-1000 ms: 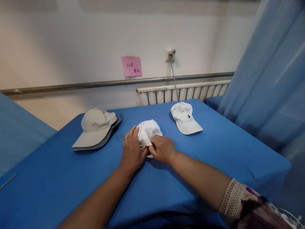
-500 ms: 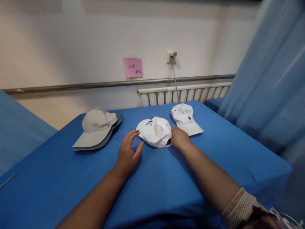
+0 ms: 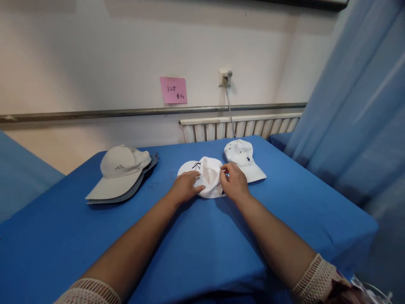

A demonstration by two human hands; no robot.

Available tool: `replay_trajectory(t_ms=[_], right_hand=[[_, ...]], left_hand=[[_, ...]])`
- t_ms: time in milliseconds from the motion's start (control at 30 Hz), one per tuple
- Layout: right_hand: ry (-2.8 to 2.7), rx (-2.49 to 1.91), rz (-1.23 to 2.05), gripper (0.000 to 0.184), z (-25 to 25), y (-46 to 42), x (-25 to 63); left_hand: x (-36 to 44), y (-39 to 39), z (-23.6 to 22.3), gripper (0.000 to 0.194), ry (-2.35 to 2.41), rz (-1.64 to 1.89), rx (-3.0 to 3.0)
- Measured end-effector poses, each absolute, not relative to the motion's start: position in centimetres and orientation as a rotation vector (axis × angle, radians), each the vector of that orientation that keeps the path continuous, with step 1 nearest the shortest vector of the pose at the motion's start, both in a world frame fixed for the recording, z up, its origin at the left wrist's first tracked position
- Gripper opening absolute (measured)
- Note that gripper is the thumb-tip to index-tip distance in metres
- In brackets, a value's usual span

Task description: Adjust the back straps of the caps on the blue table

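A white baseball cap (image 3: 210, 177) with a black letter logo lies on the blue-covered table, its brim pointing left. My left hand (image 3: 185, 188) is on its front, fingers over the brim and thumb against the crown, partly covering the logo. At the back opening, my right hand (image 3: 234, 182) pinches the cap's edge between thumb and fingers. Just behind my right hand sits a second white cap (image 3: 241, 154) with a small dark emblem, brim toward the lower right. To the left, a light grey cap (image 3: 122, 164) rests on top of a darker grey cap (image 3: 134, 193).
The blue cloth (image 3: 202, 245) covers the table. Behind it are a white radiator (image 3: 218, 130), a metal rail (image 3: 133, 112), a pink note (image 3: 174, 90) and a plugged-in wall socket (image 3: 225, 79). Blue curtains (image 3: 344, 109) hang at the right and left.
My left hand has moved right onto the cap's front, from open beside the brim. My right hand has shifted slightly upward along the cap's back edge. Both sleeves now show.
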State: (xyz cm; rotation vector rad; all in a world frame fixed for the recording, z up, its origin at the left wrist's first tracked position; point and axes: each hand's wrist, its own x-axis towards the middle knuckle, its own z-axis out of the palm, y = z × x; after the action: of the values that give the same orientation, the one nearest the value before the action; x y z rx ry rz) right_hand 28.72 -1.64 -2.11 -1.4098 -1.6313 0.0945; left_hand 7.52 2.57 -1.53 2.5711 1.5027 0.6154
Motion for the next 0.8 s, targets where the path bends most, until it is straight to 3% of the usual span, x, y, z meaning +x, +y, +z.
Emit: replay_trajectory(t_ms=[200, 400, 567, 800], right_hand=[[-1.627, -1.507, 0.242, 0.010, -2.8, -1.0, 28.7], [-1.612, -1.537, 0.299, 0.011, -2.9, -0.8, 28.5], [-1.612, -1.548, 0.286, 0.010, -3.0, -0.7, 28.6], [-1.452, -1.444, 0.157, 0.012, -2.9, -0.3, 29.1]], left_hand=[[8.4, 4.4, -1.3, 0.007, 1.561, 0.262, 2.542], [9.5, 4.1, -1.3, 0.007, 1.641, 0.190, 2.534], [9.1, 3.2, -0.9, 0.007, 1.656, 0.352, 2.539], [6.5, -0.2, 0.5, 0.021, 1.802, 0.854, 2.360]])
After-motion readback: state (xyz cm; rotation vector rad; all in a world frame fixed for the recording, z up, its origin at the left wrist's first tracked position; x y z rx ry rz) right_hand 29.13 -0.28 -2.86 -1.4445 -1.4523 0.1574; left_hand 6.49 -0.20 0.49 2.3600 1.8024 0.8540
